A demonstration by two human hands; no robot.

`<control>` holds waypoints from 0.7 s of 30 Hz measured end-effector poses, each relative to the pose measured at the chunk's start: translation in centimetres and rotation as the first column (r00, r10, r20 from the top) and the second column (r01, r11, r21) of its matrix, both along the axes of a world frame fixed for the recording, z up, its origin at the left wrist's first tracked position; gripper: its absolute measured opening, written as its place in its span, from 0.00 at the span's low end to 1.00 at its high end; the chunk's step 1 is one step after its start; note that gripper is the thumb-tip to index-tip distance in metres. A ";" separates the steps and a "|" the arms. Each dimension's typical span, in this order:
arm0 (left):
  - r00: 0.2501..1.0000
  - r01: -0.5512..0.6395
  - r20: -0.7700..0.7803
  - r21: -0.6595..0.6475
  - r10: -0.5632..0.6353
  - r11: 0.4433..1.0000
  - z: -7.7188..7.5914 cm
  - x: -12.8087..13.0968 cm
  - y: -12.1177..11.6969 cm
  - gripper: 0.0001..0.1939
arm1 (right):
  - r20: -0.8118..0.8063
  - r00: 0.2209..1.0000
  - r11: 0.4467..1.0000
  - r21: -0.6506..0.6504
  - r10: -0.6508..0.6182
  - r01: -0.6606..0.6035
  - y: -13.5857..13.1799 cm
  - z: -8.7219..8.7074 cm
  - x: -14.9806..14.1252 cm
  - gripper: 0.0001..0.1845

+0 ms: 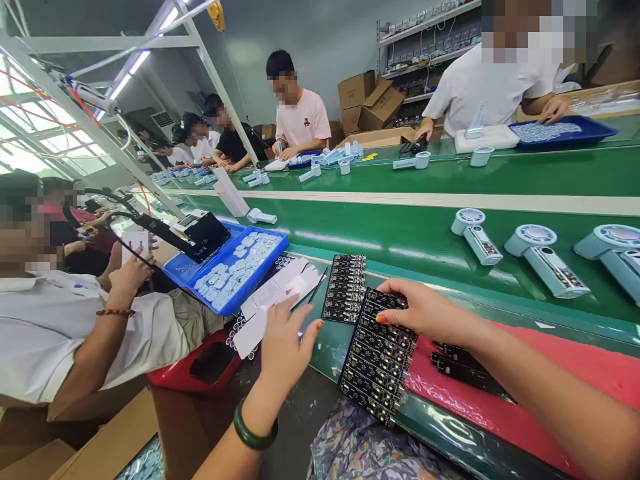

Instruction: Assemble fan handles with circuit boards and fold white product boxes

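Observation:
My right hand grips the upper end of a black circuit board panel, its thumb lying on the face. The panel tilts over the bench edge and shows rows of small boards with pale parts. Beyond it lies a second circuit board panel, flat on the green bench. With fingers apart, my left hand hovers by white paper sheets and holds nothing that I can see. A thin dark tool lies beside the papers. Dark strips rest on pink sheeting under my right forearm.
A blue tray of pale plastic parts stands left of the papers. Pale blue handheld fans lie on the green conveyor. A co-worker sits at left beside a red stool; other people work across the line.

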State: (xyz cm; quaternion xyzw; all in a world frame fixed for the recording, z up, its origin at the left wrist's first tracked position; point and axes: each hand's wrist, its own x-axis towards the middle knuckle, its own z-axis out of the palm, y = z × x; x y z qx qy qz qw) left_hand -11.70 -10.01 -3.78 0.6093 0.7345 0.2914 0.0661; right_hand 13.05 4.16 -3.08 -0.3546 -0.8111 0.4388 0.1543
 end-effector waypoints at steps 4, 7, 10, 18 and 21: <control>0.702 0.308 0.693 -0.092 -0.161 0.947 0.5 5.2 0.3 0.22 | -0.211 0.976 0.993 -0.110 -0.059 0.036 -2.5 1.9 0.7 0.13; 0.700 0.299 0.696 -0.083 -0.159 0.951 1.2 7.4 0.7 0.21 | -0.238 0.969 0.995 -0.094 -0.065 0.044 -4.4 1.9 1.9 0.11; 0.762 0.357 0.597 -0.067 -0.250 0.932 2.2 7.7 0.8 0.19 | -0.233 0.972 0.996 -0.079 0.010 -0.029 -6.0 0.9 3.2 0.16; 0.165 0.632 0.985 -0.151 0.058 0.760 0.1 8.6 1.4 0.33 | -0.375 0.914 0.988 0.021 0.152 -0.155 -7.5 0.1 4.5 0.26; 0.459 0.431 0.879 -0.094 -0.128 0.898 0.7 9.2 1.9 0.26 | -0.411 0.911 0.966 -0.249 -0.035 -0.075 -7.7 0.4 4.2 0.28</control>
